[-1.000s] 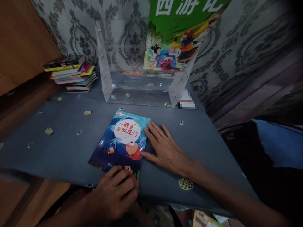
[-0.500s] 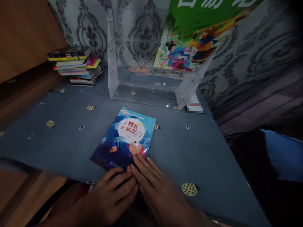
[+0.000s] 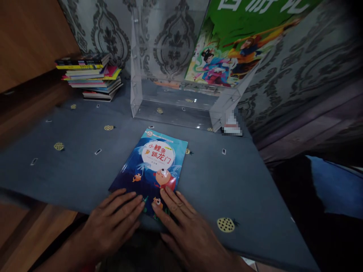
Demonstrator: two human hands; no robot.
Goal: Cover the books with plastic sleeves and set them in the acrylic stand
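A blue-grey cloth with small yellow dotted rounds and tiny dark tags printed on it covers the surface, and its near edge hangs over a wooden front. Behind the surface rises wallpaper in grey with a large damask pattern; a brown wooden panel closes off the left side. The light is dim.

The landmark is the blue picture book, a thin glossy paperback lying flat, cover up, slightly turned so its top leans to the right. Its cover shows a white round with red and black characters, a red fish and smaller orange fish. Just beyond the book stands a clear acrylic rack, hard-edged and boxy, its shelf bare on the left. In the rack's right half leans a large green book with bright cartoon figures. Well beyond the book and to its left sits a stack of thin books with colourful spines, laid flat against the wall.

Both hands rest on the book's near edge. The left hand lies palm down, fingers spread and flat, fingertips on the book's near left corner. The right hand lies palm down too, fingers stretched forward onto the near right part of the cover. Neither grip closes on anything; both are flat and apart, pressing the cover.
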